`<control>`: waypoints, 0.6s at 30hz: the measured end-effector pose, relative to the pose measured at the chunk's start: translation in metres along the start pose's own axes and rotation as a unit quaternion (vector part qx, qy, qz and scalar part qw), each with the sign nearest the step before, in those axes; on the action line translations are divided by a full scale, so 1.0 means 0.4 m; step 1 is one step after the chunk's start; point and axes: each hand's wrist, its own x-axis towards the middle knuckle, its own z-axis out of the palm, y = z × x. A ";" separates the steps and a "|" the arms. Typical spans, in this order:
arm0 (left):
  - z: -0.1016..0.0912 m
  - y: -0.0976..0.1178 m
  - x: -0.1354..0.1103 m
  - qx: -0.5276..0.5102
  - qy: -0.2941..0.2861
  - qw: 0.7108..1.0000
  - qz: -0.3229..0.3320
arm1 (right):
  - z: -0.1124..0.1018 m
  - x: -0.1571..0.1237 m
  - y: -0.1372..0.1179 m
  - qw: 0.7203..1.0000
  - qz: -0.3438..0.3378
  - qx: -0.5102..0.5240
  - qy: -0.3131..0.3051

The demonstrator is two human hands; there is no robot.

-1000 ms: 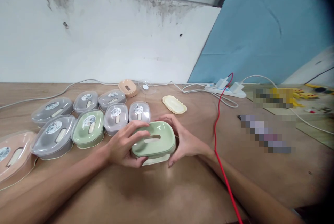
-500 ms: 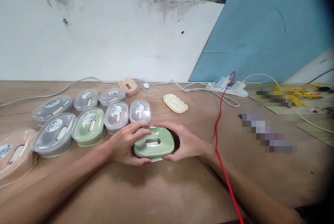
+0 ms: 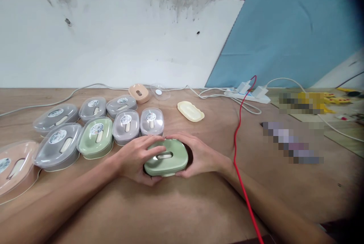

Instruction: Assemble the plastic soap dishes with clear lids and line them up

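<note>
A green plastic box with rounded corners and an oval slot in its top is held between my two hands, just above or on the table; I cannot tell which. My left hand wraps its left side, with fingers over the far edge and top and the thumb at the near edge. Around its right end curls my right hand, thumb low at the near edge and fingers behind. Closest to my left hand stand a grey box and another grey box, both under clear covers with round labels.
Several more covered boxes stand left, including a green one and a peach one. Behind lie a small peach box, a clear cover and a cream tray. A red cable runs from the power strip.
The green box has tilted slightly in my hands and shifted a little left. My left fingers have slid a bit further over its top, near the slot.
</note>
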 end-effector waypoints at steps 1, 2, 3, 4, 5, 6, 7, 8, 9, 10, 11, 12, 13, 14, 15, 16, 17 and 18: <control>0.000 0.000 0.000 0.009 -0.003 1.000 0.006 | -0.001 -0.001 0.002 1.000 -0.001 -0.004 0.002; -0.001 0.001 0.000 0.020 -0.007 1.000 0.013 | -0.003 -0.002 0.004 1.000 -0.004 -0.010 0.004; -0.001 0.002 0.001 0.030 -0.011 0.999 0.018 | -0.004 -0.003 0.007 1.000 -0.008 -0.016 0.007; -0.001 0.003 0.002 0.039 -0.015 0.999 0.021 | -0.004 -0.004 0.009 1.000 -0.012 -0.023 0.010; -0.001 0.004 0.002 0.046 -0.018 0.999 0.022 | -0.004 -0.005 0.010 0.999 -0.013 -0.030 0.012; 0.000 0.005 0.002 0.053 -0.018 0.998 0.021 | -0.002 -0.006 0.010 0.999 -0.014 -0.035 0.012; 0.001 0.005 0.003 0.058 -0.018 0.998 0.020 | -0.001 -0.006 0.009 0.999 -0.013 -0.040 0.010; 0.002 0.006 0.002 0.063 -0.016 0.998 0.021 | 0.001 -0.006 0.007 0.999 -0.013 -0.045 0.007; 0.003 0.007 0.002 0.068 -0.013 0.997 0.023 | 0.003 -0.006 0.004 0.998 -0.015 -0.053 0.004; 0.004 0.007 0.002 0.072 -0.009 0.997 0.025 | 0.005 -0.006 0.001 0.998 -0.018 -0.062 0.003; 0.005 0.008 0.001 0.076 -0.006 0.997 0.028 | 0.006 -0.005 -0.001 0.997 -0.022 -0.073 0.003; 0.004 0.008 0.001 0.079 -0.005 0.996 0.031 | 0.007 -0.005 -0.003 0.996 -0.026 -0.085 0.005; 0.003 0.007 0.001 0.079 -0.006 0.996 0.032 | 0.007 -0.004 -0.005 0.995 -0.030 -0.095 0.006; 0.001 0.006 0.000 0.076 -0.009 0.997 0.032 | 0.006 -0.004 -0.006 0.994 -0.034 -0.103 0.005; -0.001 0.004 0.000 0.070 -0.014 0.997 0.032 | 0.004 -0.003 -0.006 0.994 -0.037 -0.107 0.003; -0.003 0.001 0.000 0.063 -0.020 0.997 0.031 | 0.003 -0.003 -0.006 0.994 -0.039 -0.106 0.000; -0.005 -0.002 0.000 0.054 -0.024 0.998 0.031 | 0.002 -0.003 -0.005 0.994 -0.038 -0.102 -0.004; -0.006 -0.005 -0.001 0.047 -0.025 0.998 0.031 | 0.000 -0.003 -0.005 0.994 -0.037 -0.098 -0.006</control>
